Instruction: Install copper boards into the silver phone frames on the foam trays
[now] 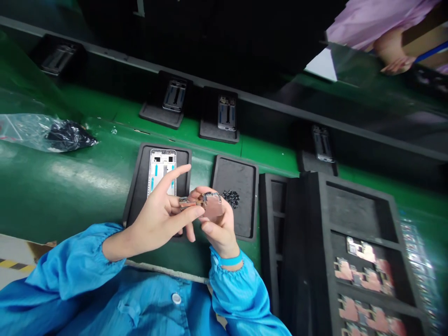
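Both my hands meet over the green belt (70, 182), holding a small copper-coloured circuit board (210, 205) between them. My right hand (219, 226) grips the board from below with curled fingers. My left hand (161, 214) pinches the board's left end, its index finger stretched up. Behind the left hand lies a phone frame (161, 170) in a black tray (138, 186). Just right of the hands, a second black tray (241, 179) carries a small heap of black parts (231, 197).
A black foam rack (315, 242) at the right holds several more copper boards (364, 275). Further phone frames on black holders (219, 114) sit on the belt behind. A clear bag of dark parts (52, 133) lies at the left. Another person's hand (395, 56) shows top right.
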Action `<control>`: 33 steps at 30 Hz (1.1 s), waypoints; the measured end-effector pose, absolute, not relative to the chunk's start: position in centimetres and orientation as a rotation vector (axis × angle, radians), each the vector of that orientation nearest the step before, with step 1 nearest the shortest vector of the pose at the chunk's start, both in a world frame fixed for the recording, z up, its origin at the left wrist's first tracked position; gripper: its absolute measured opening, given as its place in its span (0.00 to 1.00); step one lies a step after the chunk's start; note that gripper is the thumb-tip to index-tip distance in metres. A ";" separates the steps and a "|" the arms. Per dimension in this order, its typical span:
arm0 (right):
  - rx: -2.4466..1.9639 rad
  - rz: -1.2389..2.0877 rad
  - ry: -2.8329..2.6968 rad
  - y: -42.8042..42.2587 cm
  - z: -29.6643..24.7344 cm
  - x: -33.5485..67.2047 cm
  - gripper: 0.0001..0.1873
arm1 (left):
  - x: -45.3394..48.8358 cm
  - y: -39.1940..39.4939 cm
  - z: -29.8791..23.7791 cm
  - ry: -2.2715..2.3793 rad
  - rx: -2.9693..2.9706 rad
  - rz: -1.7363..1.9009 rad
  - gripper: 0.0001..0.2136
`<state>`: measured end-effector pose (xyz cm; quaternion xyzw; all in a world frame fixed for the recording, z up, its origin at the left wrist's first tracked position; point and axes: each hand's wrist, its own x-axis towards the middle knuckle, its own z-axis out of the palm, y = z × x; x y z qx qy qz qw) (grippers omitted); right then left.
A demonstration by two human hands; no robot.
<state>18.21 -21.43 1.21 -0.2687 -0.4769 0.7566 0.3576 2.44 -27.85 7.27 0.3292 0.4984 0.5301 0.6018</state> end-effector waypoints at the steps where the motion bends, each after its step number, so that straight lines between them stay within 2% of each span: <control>1: -0.682 1.973 -1.217 -21.6 1.3 17.9 0.32 | 2.1 -27.8 7.4 1.128 0.713 1.217 0.42; 5: -0.648 1.996 -1.133 -22.2 1.8 16.5 0.23 | 1.3 -27.5 7.3 1.041 0.559 1.194 0.46; 9: -0.624 2.041 -1.066 -22.7 2.1 15.3 0.20 | 0.9 -27.7 6.9 0.940 0.486 1.188 0.48; 15: -0.613 1.839 -1.231 -22.1 2.5 14.3 0.10 | -0.7 -28.4 6.4 0.832 0.443 1.179 0.49; 20: -0.557 1.919 -1.314 -21.6 2.3 13.3 0.22 | -2.4 -28.3 6.3 0.851 0.423 1.207 0.43; 29: -0.709 1.932 -1.300 -21.8 1.3 11.8 0.23 | -3.4 -28.1 6.1 0.906 0.447 1.203 0.40; 33: -0.771 1.739 -1.420 -20.3 1.7 11.8 0.26 | -4.8 -27.7 4.6 1.074 0.764 1.309 0.34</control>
